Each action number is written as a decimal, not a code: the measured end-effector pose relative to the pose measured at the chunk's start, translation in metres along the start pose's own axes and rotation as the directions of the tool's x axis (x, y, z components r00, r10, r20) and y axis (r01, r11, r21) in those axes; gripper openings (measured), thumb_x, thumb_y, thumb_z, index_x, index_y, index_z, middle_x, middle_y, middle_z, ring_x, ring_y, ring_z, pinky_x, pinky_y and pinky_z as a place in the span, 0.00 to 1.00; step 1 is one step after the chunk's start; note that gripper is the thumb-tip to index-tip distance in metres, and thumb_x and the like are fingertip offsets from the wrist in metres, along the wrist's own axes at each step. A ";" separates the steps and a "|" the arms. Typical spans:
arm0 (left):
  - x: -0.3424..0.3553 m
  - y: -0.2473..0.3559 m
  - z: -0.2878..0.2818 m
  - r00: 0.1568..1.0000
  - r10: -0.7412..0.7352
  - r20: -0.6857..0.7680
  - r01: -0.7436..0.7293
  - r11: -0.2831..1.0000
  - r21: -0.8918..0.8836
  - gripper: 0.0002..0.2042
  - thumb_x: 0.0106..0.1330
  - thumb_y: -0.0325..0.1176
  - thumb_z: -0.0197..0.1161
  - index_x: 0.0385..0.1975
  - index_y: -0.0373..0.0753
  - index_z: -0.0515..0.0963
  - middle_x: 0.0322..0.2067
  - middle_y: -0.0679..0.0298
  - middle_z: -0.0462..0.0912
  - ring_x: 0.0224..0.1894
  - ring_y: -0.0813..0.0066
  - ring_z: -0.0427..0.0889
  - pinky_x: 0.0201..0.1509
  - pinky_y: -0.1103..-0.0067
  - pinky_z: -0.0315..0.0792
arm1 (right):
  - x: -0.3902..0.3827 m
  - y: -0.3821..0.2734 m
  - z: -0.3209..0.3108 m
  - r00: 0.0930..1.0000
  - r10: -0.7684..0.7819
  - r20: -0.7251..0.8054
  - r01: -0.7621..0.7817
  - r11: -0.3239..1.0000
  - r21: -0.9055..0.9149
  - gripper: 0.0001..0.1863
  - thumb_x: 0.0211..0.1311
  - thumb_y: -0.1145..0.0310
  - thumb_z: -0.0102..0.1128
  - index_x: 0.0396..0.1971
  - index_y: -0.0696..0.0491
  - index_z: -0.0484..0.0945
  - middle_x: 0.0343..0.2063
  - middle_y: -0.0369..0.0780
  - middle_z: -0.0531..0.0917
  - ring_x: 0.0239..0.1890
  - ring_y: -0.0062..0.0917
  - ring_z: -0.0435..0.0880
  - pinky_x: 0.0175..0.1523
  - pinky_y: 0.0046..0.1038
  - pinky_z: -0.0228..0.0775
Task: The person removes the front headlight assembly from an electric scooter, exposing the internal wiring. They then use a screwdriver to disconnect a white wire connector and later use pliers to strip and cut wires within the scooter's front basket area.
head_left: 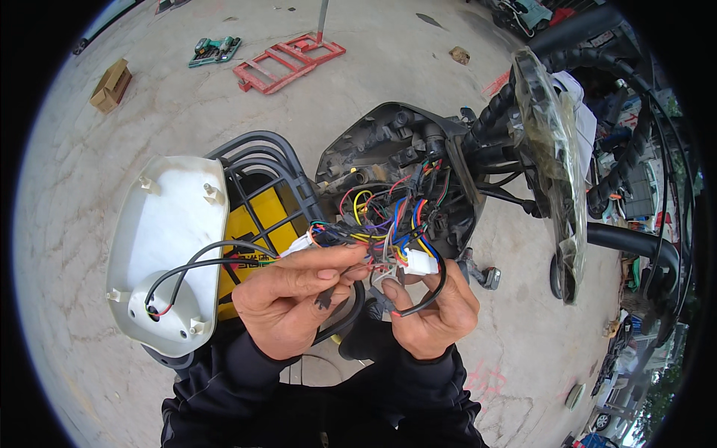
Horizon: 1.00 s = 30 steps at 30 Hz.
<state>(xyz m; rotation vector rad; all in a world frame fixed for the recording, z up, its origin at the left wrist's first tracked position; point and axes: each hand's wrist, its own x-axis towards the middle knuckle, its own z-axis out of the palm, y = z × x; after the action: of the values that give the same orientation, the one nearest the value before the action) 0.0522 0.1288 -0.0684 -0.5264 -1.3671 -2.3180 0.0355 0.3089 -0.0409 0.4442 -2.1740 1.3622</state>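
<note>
My left hand (295, 295) is closed in a pinch on thin wires, with a short dark scrap hanging below its fingers. Close beside it, my right hand (439, 317) pinches other wires, and a black cable (431, 295) with a reddish end curves over its fingers. A white connector (420, 262) with colored wires rests against the right fingertips. Behind the left fingers sits a second white connector (298, 244). The multicolored wire bundle (409, 216) comes out of an open black plastic housing (381, 134). Where the thin wires meet between the fingertips is too small to make out.
A white plastic cover (164, 224), with black cables running from it, leans on a black rack (272, 160) over a yellow panel (258, 213). Handlebars (567, 33) rise at right. A red metal frame (287, 63), tool case (215, 52) and cardboard box (111, 86) lie beyond.
</note>
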 end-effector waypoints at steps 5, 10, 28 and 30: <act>0.002 0.002 -0.001 0.997 -0.078 -0.012 0.076 0.989 -0.131 0.13 0.66 0.12 0.65 0.48 0.31 0.80 0.61 0.31 0.77 0.57 0.50 0.86 0.58 0.62 0.83 | 0.000 0.001 -0.002 0.999 -0.018 -0.031 0.018 1.000 0.002 0.13 0.43 0.78 0.83 0.26 0.60 0.84 0.25 0.41 0.83 0.23 0.29 0.84 0.30 0.27 0.73; -0.005 0.006 0.000 0.998 0.023 0.063 -0.039 0.965 0.260 0.16 0.59 0.13 0.73 0.46 0.38 0.86 0.55 0.48 0.78 0.53 0.58 0.87 0.58 0.68 0.83 | -0.004 0.006 -0.004 0.984 -0.170 -0.050 0.168 0.985 -0.045 0.18 0.45 0.82 0.81 0.26 0.58 0.74 0.24 0.41 0.79 0.27 0.25 0.81 0.33 0.26 0.73; 0.006 0.000 0.005 0.995 -0.078 -0.057 0.076 0.996 -0.044 0.10 0.70 0.19 0.67 0.48 0.33 0.77 0.50 0.41 0.86 0.46 0.58 0.90 0.54 0.67 0.84 | -0.001 0.007 -0.010 0.969 -0.245 -0.038 0.244 0.969 -0.031 0.16 0.51 0.81 0.81 0.39 0.56 0.84 0.41 0.45 0.83 0.36 0.28 0.83 0.36 0.26 0.76; 0.012 -0.004 0.006 0.968 -0.206 -0.141 0.172 0.961 -0.219 0.07 0.75 0.22 0.63 0.47 0.31 0.73 0.49 0.40 0.86 0.45 0.60 0.91 0.53 0.68 0.85 | -0.002 0.007 -0.007 0.983 -0.144 -0.114 0.155 0.983 0.095 0.14 0.53 0.81 0.79 0.37 0.58 0.83 0.36 0.45 0.84 0.35 0.28 0.84 0.37 0.26 0.76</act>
<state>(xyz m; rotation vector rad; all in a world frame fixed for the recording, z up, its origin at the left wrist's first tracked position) 0.0402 0.1338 -0.0628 -0.2654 -1.1538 -2.6108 0.0348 0.3187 -0.0445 0.5496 -1.9497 1.3873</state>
